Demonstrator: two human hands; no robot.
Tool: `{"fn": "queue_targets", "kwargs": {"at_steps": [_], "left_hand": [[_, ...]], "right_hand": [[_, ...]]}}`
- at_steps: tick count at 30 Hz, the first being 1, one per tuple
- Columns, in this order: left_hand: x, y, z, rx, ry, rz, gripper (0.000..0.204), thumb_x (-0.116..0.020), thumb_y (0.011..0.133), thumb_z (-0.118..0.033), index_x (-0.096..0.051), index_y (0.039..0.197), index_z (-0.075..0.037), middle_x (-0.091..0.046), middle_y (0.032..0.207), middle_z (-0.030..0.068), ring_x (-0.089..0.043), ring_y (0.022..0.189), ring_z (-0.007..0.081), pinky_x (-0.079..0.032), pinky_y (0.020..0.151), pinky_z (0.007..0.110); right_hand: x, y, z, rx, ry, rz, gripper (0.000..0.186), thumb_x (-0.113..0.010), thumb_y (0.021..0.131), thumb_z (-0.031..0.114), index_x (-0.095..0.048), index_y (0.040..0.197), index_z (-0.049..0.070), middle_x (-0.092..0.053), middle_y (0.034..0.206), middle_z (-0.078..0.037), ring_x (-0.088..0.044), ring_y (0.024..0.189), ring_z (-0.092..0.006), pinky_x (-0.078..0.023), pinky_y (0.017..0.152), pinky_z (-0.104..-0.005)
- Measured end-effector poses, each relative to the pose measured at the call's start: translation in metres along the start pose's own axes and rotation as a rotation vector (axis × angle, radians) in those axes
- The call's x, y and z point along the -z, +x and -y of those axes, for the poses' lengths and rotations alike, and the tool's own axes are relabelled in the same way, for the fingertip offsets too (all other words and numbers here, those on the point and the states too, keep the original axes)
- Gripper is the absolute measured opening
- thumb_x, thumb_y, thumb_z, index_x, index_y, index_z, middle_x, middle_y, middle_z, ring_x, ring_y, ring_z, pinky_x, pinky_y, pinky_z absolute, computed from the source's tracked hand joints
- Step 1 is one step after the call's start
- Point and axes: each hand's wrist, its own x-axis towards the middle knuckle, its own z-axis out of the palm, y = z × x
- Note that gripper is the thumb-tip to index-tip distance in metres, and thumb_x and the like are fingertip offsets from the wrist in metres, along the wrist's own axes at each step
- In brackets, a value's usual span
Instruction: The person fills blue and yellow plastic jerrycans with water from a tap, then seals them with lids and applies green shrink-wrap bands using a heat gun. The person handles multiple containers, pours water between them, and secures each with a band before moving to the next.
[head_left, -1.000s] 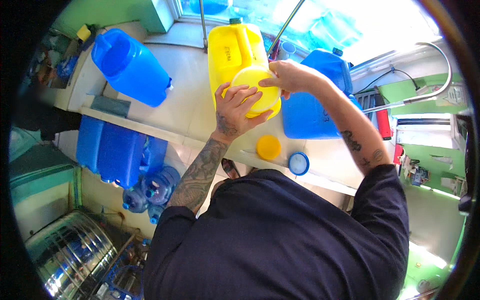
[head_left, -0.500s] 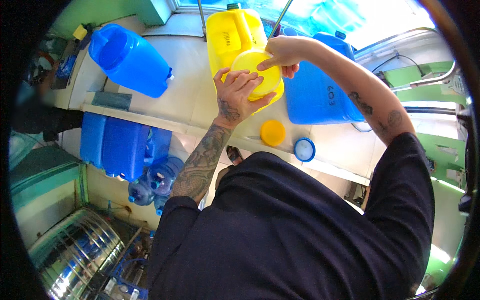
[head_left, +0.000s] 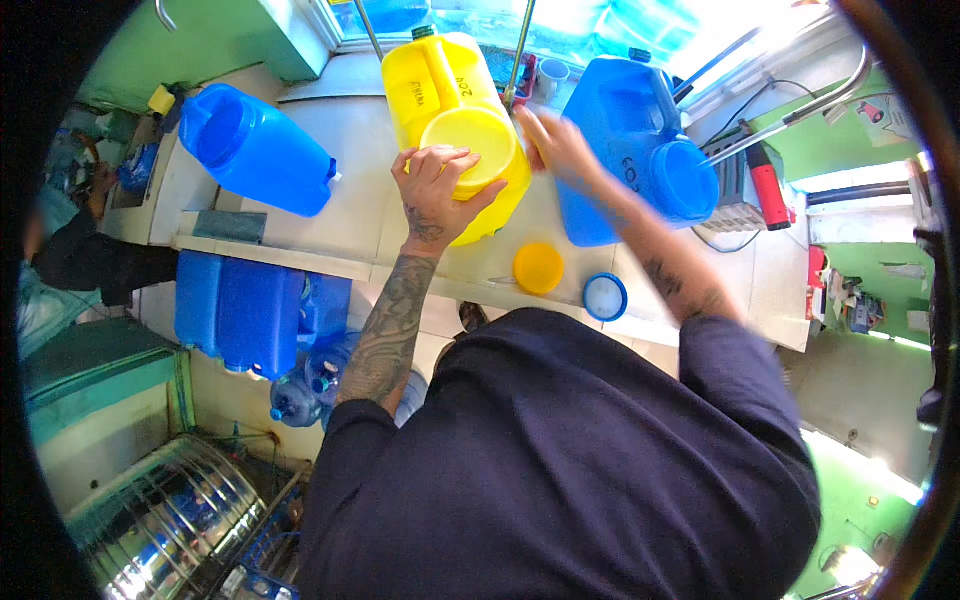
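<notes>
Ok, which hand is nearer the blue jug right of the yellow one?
Right: the right hand hovers beside the blue jug; the left hand is farther, on the yellow jug.

Head-worn fisheye, looking down onto counter [head_left: 365,185], near.

Dark handwritten characters [head_left: 462,88] stand on the yellow jug [head_left: 415,115] and the blue jug [head_left: 622,115] to its right

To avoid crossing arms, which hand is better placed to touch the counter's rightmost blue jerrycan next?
Probably right: the right hand, blurred, looks free and is nearer the blue jerrycan; the left hand rests on the lid of the yellow jerrycan.
</notes>
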Motion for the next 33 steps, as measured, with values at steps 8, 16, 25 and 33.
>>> {"fn": "queue_targets", "kwargs": {"at_steps": [8, 16, 25, 33], "left_hand": [[0.005, 0.0, 0.003, -0.038, 0.036, 0.116, 0.046, -0.086, 0.078, -0.038, -0.066, 0.112, -0.014, -0.066, 0.116, 0.0069, -0.058, 0.115, 0.0308, -0.038, 0.105, 0.049], [0.009, -0.001, 0.002, 0.048, -0.076, 0.15, 0.064, -0.062, 0.097, -0.056, -0.055, 0.137, -0.007, -0.049, 0.149, 0.0183, -0.044, 0.139, 0.0366, -0.031, 0.115, 0.052], [-0.008, -0.003, 0.004, 0.557, -0.805, -0.106, 0.079, -0.026, 0.108, -0.063, -0.028, 0.158, -0.001, -0.032, 0.164, 0.018, -0.036, 0.149, 0.0307, -0.029, 0.123, 0.044], [-0.006, -0.003, 0.005, 0.746, -0.803, -0.207, 0.092, -0.019, 0.102, -0.074, -0.028, 0.159, -0.002, -0.04, 0.16, 0.0188, -0.039, 0.147, 0.0293, -0.033, 0.122, 0.045]], "right_hand": [[-0.142, -0.217, -0.206, -0.512, -0.619, 0.194, 0.124, -0.085, 0.071, 0.059, -0.018, 0.163, 0.01, -0.016, 0.167, -0.025, -0.019, 0.153, -0.0479, -0.036, 0.113, -0.0657], [-0.119, -0.2, -0.187, -0.468, -0.649, 0.332, 0.119, -0.085, 0.074, 0.05, -0.018, 0.161, 0.004, -0.019, 0.165, -0.027, -0.026, 0.15, -0.0483, -0.039, 0.113, -0.0627], [-0.021, -0.161, 0.026, 0.252, -0.283, -0.348, 0.103, -0.084, 0.077, 0.046, -0.035, 0.159, 0.008, -0.025, 0.162, -0.033, -0.031, 0.148, -0.0496, -0.031, 0.121, -0.0536], [-0.028, -0.04, 0.11, 0.549, -0.565, -0.142, 0.092, -0.072, 0.079, 0.069, -0.055, 0.144, 0.005, -0.04, 0.155, -0.029, -0.042, 0.141, -0.0459, -0.034, 0.116, -0.0555]]}}
